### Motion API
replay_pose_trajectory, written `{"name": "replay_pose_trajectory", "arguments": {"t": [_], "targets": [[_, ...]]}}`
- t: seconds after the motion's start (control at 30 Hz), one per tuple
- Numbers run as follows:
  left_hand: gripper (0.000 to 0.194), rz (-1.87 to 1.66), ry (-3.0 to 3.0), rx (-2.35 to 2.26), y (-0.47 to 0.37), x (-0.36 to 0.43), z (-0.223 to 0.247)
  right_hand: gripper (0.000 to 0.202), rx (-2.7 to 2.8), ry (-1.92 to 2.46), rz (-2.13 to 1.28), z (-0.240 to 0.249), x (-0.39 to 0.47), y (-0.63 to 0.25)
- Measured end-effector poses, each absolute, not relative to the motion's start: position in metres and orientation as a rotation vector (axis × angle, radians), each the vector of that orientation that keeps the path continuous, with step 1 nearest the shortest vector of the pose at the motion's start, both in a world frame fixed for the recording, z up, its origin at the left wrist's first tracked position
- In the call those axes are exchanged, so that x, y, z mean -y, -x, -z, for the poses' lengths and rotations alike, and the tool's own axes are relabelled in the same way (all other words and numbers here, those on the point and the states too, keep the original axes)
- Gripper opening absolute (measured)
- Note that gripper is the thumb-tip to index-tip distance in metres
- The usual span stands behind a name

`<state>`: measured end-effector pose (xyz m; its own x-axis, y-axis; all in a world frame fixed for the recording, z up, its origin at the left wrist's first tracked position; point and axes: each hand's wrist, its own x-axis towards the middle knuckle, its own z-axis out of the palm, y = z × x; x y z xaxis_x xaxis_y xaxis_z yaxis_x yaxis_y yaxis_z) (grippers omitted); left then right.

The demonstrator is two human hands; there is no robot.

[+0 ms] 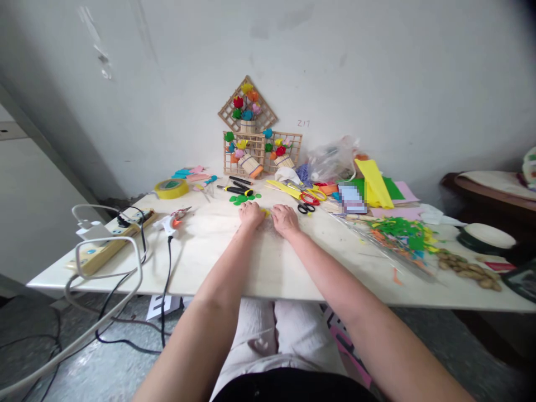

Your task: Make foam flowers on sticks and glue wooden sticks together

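Note:
Near the middle of the table (209,262), a small yellow piece (266,212), like paper or felt, shows between my two hands. My left hand (250,215) is closed, with its fingertips at the piece's left edge. Curled on the other side is my right hand (285,221), its thumb side close to the yellow piece; whatever its fingers pinch is hidden. Just beyond my left hand lie several green cut pieces (239,199) and a yellow-and-black cutter (238,190). Black-handled scissors (306,208) rest to the right of my right hand.
A glue gun (170,224), yellow tape roll (171,188) and power strip (113,240) with cables occupy the left. Lattice panels with flowers (247,106) stand against the wall. Coloured sheets (374,184), green scraps (404,233), peanuts (469,269) and a bowl (486,237) lie right.

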<state>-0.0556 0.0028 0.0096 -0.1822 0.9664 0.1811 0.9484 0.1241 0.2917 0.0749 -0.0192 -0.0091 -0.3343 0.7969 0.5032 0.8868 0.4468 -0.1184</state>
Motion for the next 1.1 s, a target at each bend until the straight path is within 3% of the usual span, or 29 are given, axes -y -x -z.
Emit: {"name": "replay_pose_trajectory", "arguments": {"t": [0.17, 0.33, 0.57, 0.83, 1.1], "targets": [[0.028, -0.590, -1.907, -2.266, 0.057, -0.009, -0.008, 0.029, 2.178, 1.426, 0.173, 0.010, 0.017, -0.076], [0.008, -0.913, -1.756, -2.100, 0.063, -0.013, 0.000, 0.030, 2.124, 1.448, 0.104, 0.011, 0.014, -0.078], [0.022, -1.611, -1.147, -1.292, 0.062, -0.016, 0.005, 0.031, 1.942, 1.521, -0.054, 0.009, 0.008, -0.083], [0.038, -1.513, -0.971, -1.014, 0.056, -0.001, -0.005, 0.046, 1.960, 1.232, 0.117, -0.003, 0.019, -0.087], [0.041, -1.408, -1.081, -0.971, 0.052, 0.006, -0.005, 0.023, 2.055, 1.146, 0.155, -0.007, 0.021, -0.084]]}}
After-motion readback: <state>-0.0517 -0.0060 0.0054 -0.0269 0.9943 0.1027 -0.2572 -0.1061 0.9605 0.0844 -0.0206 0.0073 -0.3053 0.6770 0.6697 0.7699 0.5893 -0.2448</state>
